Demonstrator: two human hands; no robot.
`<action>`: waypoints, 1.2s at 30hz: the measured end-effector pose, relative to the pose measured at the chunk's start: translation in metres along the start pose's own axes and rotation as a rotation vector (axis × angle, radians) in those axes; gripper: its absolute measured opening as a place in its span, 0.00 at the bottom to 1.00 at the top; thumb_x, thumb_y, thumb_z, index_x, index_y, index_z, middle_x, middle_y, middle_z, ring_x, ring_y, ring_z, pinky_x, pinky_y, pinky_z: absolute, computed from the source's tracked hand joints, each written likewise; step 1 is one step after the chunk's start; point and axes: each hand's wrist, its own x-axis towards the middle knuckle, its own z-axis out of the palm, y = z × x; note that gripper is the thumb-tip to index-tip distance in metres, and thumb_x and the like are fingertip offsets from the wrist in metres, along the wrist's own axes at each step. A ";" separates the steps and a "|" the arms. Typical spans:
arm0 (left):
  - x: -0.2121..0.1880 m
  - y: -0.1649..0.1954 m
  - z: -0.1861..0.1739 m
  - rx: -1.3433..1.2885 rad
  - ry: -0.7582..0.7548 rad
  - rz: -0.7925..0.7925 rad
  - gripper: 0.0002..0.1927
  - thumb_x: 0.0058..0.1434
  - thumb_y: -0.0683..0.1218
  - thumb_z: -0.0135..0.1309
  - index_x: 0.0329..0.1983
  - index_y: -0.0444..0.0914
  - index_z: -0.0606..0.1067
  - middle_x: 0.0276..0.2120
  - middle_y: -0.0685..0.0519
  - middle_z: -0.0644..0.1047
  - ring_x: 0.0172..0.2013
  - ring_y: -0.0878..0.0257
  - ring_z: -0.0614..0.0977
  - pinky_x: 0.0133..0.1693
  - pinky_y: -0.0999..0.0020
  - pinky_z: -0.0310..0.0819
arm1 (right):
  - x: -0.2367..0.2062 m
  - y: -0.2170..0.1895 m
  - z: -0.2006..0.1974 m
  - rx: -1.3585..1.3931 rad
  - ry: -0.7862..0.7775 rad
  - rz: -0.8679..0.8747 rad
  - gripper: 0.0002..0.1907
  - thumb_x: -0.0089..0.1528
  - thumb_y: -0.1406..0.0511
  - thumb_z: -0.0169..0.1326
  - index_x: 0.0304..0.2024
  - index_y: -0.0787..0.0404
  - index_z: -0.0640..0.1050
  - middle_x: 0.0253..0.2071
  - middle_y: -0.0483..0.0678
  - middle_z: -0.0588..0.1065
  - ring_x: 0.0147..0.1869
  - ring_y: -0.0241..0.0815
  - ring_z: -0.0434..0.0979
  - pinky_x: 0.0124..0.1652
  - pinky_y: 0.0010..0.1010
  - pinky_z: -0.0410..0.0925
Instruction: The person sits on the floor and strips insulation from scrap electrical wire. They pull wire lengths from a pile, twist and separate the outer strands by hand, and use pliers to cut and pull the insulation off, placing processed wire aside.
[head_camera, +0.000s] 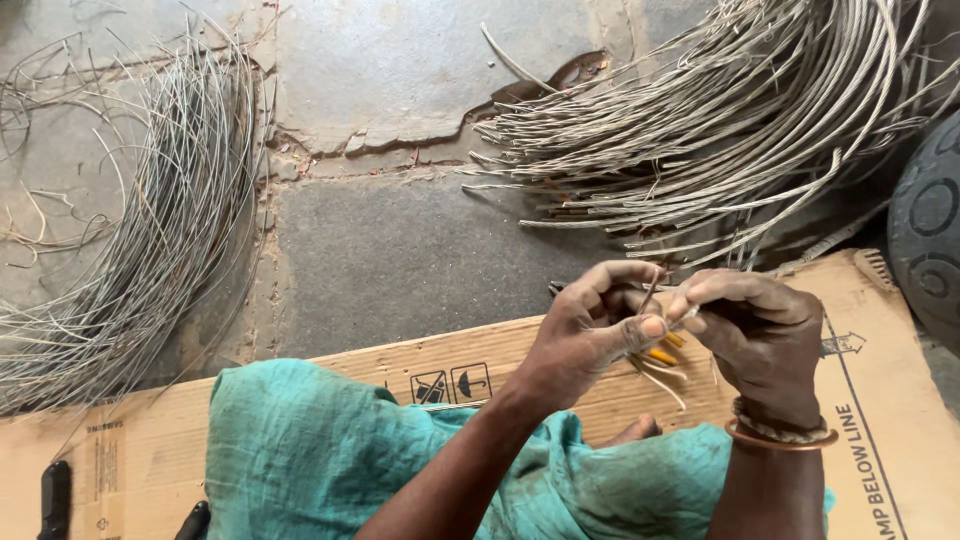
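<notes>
Head view, left hand: the left hand (590, 335) is curled closed above the cardboard sheet (880, 400), thumb and fingers pinching a thin wire strand (650, 292); the strand stands nearly upright between the two hands.
Head view, right hand: the right hand (755, 330) is closed too, its fingertips meeting those of the left hand on the same strand; a copper-coloured bangle (780, 440) and a paler band circle its wrist.
Head view, under the hands: short orange-yellow pieces (662, 356) and pale thin strips hang just below the pinched fingers; what they are I cannot tell.
Head view, lap: a teal cloth (300, 450) covers the person's legs and lies over the cardboard sheet.
Head view, wire piles: one large curved bundle of grey wires (740, 120) lies on the stone floor (400, 240) beyond the hands, its cut ends pointing left; a second grey bundle (150, 250) curves along the left side, well apart from the first.
Head view, edges: a dark round patterned object (930, 230) sits at the right edge; two black handles (55, 500) show at the lower left on the cardboard.
</notes>
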 end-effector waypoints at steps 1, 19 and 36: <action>-0.001 0.001 0.001 0.173 0.028 0.067 0.32 0.63 0.45 0.65 0.67 0.30 0.66 0.43 0.52 0.78 0.45 0.67 0.80 0.48 0.70 0.78 | 0.000 -0.001 0.002 -0.063 0.033 0.011 0.09 0.63 0.77 0.62 0.46 0.71 0.79 0.41 0.56 0.80 0.48 0.41 0.82 0.49 0.30 0.77; 0.018 -0.017 -0.011 0.074 0.231 0.167 0.17 0.63 0.41 0.64 0.53 0.29 0.76 0.40 0.56 0.79 0.40 0.72 0.78 0.44 0.75 0.76 | 0.006 -0.015 0.020 -0.106 0.061 0.020 0.07 0.64 0.74 0.60 0.43 0.72 0.80 0.38 0.55 0.81 0.42 0.40 0.84 0.49 0.30 0.78; 0.006 -0.006 -0.006 0.000 0.065 0.054 0.26 0.62 0.40 0.65 0.62 0.29 0.73 0.40 0.56 0.78 0.43 0.69 0.78 0.49 0.73 0.76 | 0.005 0.006 0.012 -0.217 0.053 -0.001 0.11 0.60 0.72 0.65 0.45 0.68 0.80 0.41 0.53 0.79 0.46 0.38 0.81 0.51 0.28 0.76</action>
